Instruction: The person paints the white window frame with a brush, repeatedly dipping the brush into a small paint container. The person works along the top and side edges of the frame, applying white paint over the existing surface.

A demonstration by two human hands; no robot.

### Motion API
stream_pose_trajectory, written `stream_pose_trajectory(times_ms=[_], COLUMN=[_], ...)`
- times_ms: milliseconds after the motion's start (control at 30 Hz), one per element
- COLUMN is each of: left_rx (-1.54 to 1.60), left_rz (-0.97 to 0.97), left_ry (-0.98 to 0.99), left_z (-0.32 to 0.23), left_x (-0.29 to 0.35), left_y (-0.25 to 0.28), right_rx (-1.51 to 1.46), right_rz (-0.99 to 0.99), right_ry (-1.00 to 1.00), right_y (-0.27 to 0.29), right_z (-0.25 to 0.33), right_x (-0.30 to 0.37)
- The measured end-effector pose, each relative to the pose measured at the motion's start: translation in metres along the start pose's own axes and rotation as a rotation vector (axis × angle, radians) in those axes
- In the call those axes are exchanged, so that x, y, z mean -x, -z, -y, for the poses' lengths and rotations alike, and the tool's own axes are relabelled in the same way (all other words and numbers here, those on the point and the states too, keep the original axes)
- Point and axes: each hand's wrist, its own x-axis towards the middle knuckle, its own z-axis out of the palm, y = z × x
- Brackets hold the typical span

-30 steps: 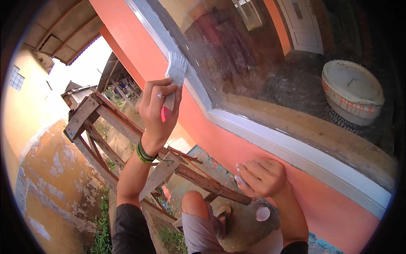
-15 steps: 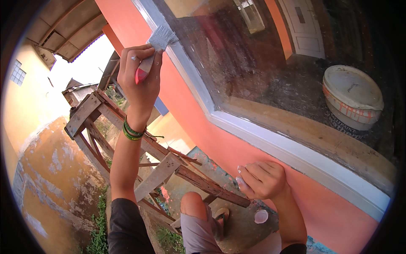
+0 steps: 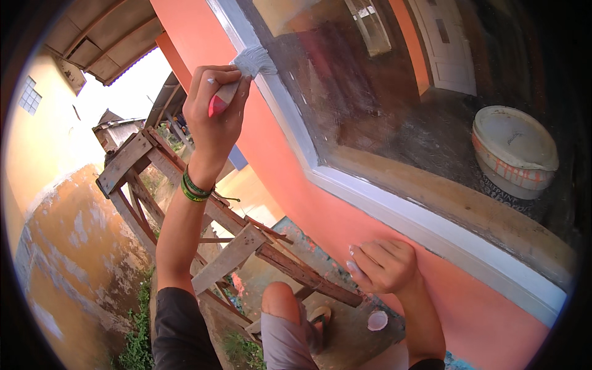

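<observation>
On my feed, the left fingers [image 3: 225, 76] grip the paintbrush [image 3: 230, 92] across the window frame [image 3: 291, 126]. Excess pressure could splay its bristles [image 3: 255, 60] onto the glass [image 3: 357, 123] (tips reach the edge). Right fingers [image 3: 367, 259] curl beside the wall [image 3: 277, 166]; I cannot tell whether they hold anything.

Left grip [image 3: 214, 106] raised, tightly pinched; right grip [image 3: 387, 266] lower, curled inward

Brightly daylit, black around the rounded rim.
Blown white in the sky [image 3: 134, 83], dim behind the window glass [image 3: 376, 117], bowed by fisheye toward the edges.
</observation>
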Motion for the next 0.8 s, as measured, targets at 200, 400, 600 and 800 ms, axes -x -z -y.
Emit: stream_pose_trajectory(times_ms=[200, 400, 600, 800], left_rx=[0.014, 0.066, 0.117, 0.044], left_rz=[-0.064, 0.064, 0.171, 0.039], left_ry=[-0.050, 0.011, 0.049, -0.016], left_z=[0.009, -0.018, -0.040, -0.004], left_x=[-0.016, 0.036, 0.046, -0.004], left_y=[-0.006, -0.001, 0.006, 0.000], right_rx=[0.020, 0.030, 0.041, 0.034], right_rz=[0.021, 0.025, 0.027, 0.027], right_ry=[-0.007, 0.002, 0.005, 0.003], right_y=[0.001, -0.001, 0.001, -0.001], right_z=[0.000, 0.000, 0.000, -0.001], right_x=[0.005, 0.005, 0.003, 0.004])
